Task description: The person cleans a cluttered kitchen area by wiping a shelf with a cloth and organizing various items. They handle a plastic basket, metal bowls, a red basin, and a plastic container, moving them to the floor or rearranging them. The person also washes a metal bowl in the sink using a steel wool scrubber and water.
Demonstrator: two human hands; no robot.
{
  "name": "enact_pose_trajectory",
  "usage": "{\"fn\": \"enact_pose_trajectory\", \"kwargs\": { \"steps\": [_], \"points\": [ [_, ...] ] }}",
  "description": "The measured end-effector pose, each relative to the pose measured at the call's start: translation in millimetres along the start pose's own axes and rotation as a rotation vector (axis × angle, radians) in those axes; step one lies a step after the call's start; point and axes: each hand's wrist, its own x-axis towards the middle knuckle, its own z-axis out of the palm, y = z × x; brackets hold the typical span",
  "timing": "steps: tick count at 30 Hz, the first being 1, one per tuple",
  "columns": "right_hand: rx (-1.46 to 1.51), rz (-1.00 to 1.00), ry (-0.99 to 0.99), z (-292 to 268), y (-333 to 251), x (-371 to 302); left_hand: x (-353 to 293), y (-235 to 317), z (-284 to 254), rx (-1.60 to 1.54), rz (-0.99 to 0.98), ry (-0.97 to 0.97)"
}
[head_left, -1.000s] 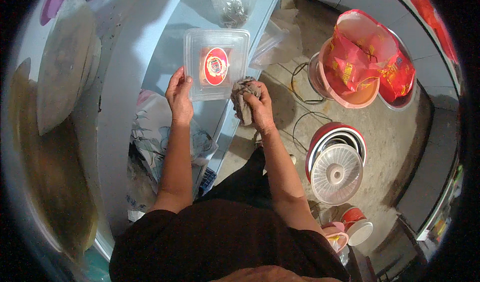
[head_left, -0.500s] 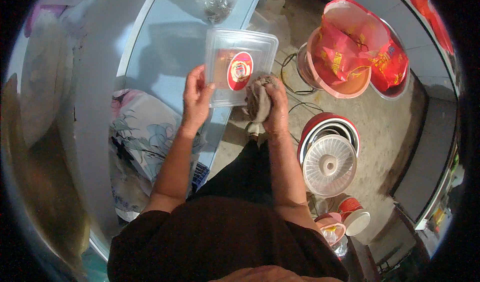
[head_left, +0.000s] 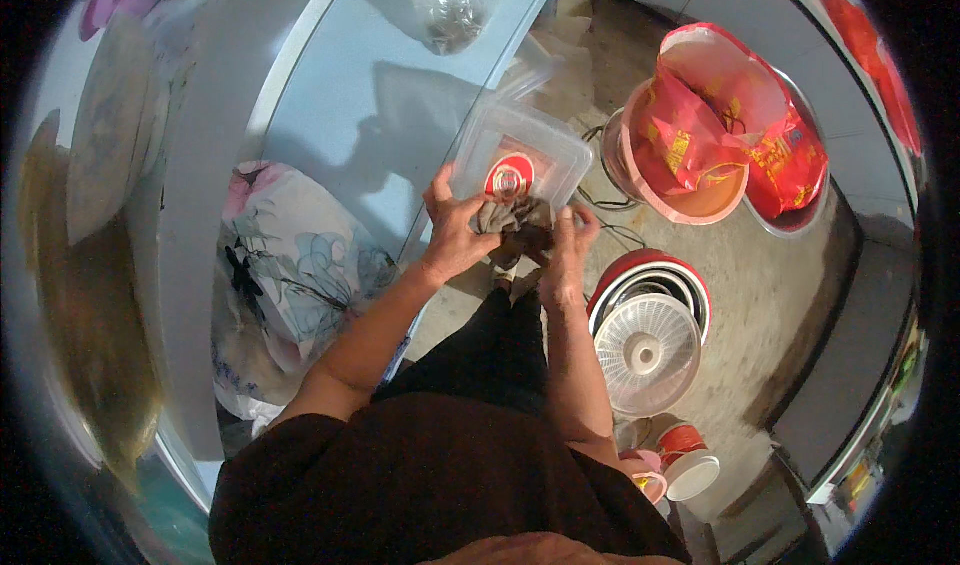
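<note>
A white fan (head_left: 648,353) and red bags (head_left: 735,115) crowd the floor nearby. Both the left hand (head_left: 452,227) and right hand (head_left: 570,250) clutch a brown rag (head_left: 508,217) just below the clear container (head_left: 520,153).

Single head-worn fisheye view, looking steeply down from close above onto forearms, table (head_left: 380,95) edge and floor (head_left: 760,295); rim bent.

A home: glass table (head_left: 380,115); floral cushion (head_left: 290,265); floor fan (head_left: 647,350); bowls.
</note>
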Motion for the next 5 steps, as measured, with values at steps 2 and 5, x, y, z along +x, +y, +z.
{"fn": "enact_pose_trajectory", "kwargs": {
  "steps": [2,5],
  "points": [
    [-0.145,-0.049,0.058,-16.5,-12.7,2.4,-14.7,-13.9,11.0,-0.021,0.002,-0.026],
    [-0.511,-0.003,-0.016,-32.4,-11.0,15.8,-26.5,-16.1,16.9,-0.102,-0.007,-0.081]
  ]
}}
